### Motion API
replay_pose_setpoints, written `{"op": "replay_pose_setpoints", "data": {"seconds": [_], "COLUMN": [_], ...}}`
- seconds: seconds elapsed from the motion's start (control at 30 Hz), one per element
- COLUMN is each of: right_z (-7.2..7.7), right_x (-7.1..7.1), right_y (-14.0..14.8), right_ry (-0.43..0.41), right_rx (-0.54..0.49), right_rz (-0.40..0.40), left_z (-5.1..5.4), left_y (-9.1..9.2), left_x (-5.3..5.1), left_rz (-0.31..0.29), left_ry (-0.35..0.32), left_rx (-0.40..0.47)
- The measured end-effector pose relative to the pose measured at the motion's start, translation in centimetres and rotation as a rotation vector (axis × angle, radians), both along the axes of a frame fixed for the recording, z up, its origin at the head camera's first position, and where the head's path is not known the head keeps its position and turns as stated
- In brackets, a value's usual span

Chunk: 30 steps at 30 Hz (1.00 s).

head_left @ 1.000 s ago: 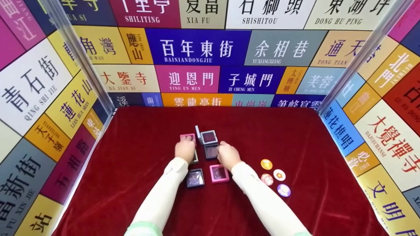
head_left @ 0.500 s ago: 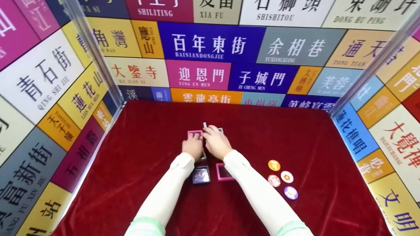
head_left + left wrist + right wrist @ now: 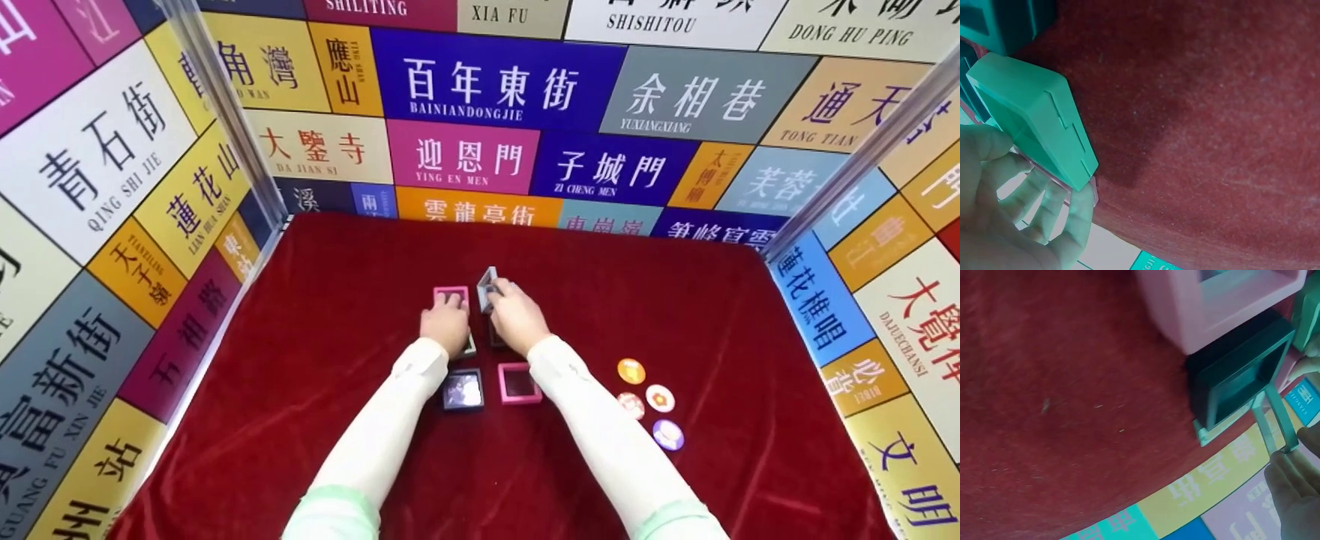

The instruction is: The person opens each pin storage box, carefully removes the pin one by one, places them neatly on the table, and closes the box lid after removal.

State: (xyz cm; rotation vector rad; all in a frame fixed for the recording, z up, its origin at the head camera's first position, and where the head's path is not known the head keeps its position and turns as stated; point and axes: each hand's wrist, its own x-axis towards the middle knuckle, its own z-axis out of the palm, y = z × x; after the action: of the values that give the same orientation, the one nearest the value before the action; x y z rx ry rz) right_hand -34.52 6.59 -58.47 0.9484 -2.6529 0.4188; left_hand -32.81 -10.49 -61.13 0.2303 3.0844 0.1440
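My right hand [image 3: 517, 315] pinches the raised clear-windowed lid [image 3: 486, 289] of a small light grey box [image 3: 1207, 436] by its edge. In the right wrist view, that lid [image 3: 1280, 416] stands tilted up, and a dark box [image 3: 1235, 377] sits right in front of it. My left hand [image 3: 445, 326] rests with loosely extended fingers on a pink box [image 3: 450, 291] at the far left of the cluster. Under its palm lies a pale green box [image 3: 1053, 107], mostly hidden from the head view.
Nearer to me lie a dark blue box [image 3: 463, 406] and another pink box [image 3: 504, 382]. Several round badges [image 3: 660, 398] are on the red cloth [image 3: 637, 480] to the right. Walls with coloured name signs [image 3: 499, 79] enclose the table at the back and sides.
My right hand has gone from the dark box to the grey box's upright lid, then swung it rightward. The left hand stays on the pink box. The head view has shifted.
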Motion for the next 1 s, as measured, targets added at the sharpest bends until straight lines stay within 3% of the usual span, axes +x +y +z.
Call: {"op": "replay_pose_setpoints", "data": {"seconds": [0.27,0.53,0.73,0.83,1.0], "right_z": [-0.3,-1.3,-2.4,-3.0,-3.0], "right_x": [0.2,0.6,0.9,1.0,1.1], "right_y": [1.4,2.3,2.9,3.2,3.4], "right_ry": [-0.051,-0.048,-0.135,-0.169,-0.185], "right_rx": [0.056,0.004,0.016,0.006,-0.002], "right_rz": [-0.108,-0.141,-0.195,-0.197,-0.181], "left_z": [0.1,0.6,0.2,0.0,0.6], "left_y": [0.1,0.2,0.4,0.4,0.4], "left_x": [0.5,0.8,1.1,1.1,1.0], "left_rz": [0.002,0.001,-0.013,-0.023,-0.038], "left_ry": [-0.021,-0.046,-0.022,-0.026,-0.034], "left_rx": [0.007,0.012,0.000,-0.012,-0.042]}}
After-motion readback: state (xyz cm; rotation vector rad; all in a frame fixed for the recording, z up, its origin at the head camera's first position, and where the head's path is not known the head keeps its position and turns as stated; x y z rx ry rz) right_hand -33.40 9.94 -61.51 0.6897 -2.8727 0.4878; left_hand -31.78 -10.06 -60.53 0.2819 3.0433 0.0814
